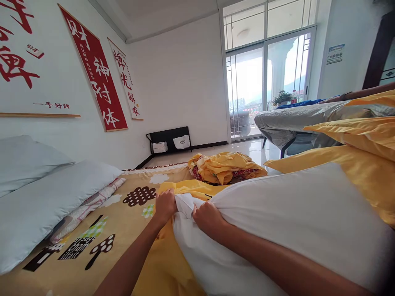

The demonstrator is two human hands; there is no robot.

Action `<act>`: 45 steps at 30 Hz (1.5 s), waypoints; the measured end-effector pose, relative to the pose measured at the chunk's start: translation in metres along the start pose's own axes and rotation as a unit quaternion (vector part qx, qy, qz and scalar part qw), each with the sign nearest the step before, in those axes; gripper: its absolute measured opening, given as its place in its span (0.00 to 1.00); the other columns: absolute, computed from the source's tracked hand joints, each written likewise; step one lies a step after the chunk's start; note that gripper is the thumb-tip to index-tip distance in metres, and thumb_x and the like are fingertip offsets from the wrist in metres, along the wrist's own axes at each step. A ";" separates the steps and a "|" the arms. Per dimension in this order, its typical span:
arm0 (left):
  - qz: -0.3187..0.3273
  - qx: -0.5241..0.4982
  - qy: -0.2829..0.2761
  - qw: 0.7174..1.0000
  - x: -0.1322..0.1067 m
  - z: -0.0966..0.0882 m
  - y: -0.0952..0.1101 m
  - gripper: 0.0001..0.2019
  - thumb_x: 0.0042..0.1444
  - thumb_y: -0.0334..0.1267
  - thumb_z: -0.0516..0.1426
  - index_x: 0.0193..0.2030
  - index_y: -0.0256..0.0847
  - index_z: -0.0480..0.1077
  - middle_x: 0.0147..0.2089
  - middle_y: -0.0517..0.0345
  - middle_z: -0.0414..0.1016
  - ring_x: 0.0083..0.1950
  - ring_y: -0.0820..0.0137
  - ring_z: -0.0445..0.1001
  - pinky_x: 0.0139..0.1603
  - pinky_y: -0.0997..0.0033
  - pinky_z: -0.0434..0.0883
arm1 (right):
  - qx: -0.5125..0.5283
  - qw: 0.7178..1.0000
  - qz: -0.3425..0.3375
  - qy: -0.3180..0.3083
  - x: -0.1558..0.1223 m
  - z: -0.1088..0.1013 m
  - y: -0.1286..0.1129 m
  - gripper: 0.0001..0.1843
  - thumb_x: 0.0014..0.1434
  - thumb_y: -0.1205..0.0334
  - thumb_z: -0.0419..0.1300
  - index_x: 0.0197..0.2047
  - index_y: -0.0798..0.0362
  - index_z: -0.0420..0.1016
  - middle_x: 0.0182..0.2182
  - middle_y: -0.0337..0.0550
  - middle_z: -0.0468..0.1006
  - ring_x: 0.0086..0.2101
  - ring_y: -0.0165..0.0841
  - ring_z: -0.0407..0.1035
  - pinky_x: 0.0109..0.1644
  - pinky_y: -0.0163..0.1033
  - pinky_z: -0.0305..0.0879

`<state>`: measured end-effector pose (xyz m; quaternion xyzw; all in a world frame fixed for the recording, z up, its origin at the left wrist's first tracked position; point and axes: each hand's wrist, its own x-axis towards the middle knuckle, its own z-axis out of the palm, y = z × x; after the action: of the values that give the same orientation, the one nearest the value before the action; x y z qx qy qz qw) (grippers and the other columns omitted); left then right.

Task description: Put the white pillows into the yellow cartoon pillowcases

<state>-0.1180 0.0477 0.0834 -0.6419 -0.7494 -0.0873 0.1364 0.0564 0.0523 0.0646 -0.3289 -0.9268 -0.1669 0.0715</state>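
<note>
A large white pillow point(284, 209) slants across the right side of the view, its left end gathered into folds. My left hand point(166, 204) is closed at the pillow's corner, where yellow cloth point(166, 257) meets it; whether the cloth is also in the grip is hidden. Just to the right, my right hand point(208, 216) is clenched on the pillow's bunched edge. The yellow cloth, perhaps a pillowcase, spreads under and to the left of the pillow. Beneath everything lies a tan patterned bedsheet point(120, 234).
Grey-white pillows point(58, 197) lie along the left. A crumpled yellow bundle point(228, 166) rests at the bed's far edge. More yellow fabric point(367, 164) is at right, near a table with a silvery cover point(296, 117), where another person's arm point(354, 93) reaches in. A black rack point(169, 137) stands by the wall.
</note>
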 end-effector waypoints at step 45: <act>0.027 -0.034 0.086 0.995 -0.029 0.021 0.007 0.13 0.59 0.29 0.49 0.50 0.39 0.65 0.48 0.50 0.72 0.49 0.64 0.72 0.44 0.68 0.68 | 0.099 0.987 0.104 0.074 0.011 0.020 0.046 0.16 0.59 0.67 0.50 0.42 0.54 0.79 0.40 0.50 0.81 0.41 0.37 0.74 0.45 0.38 0.64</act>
<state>-0.1092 0.0275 0.0543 -0.6566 -0.7138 -0.1634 0.1807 0.0764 0.0997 0.0610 -0.4018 -0.8914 -0.0900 0.1893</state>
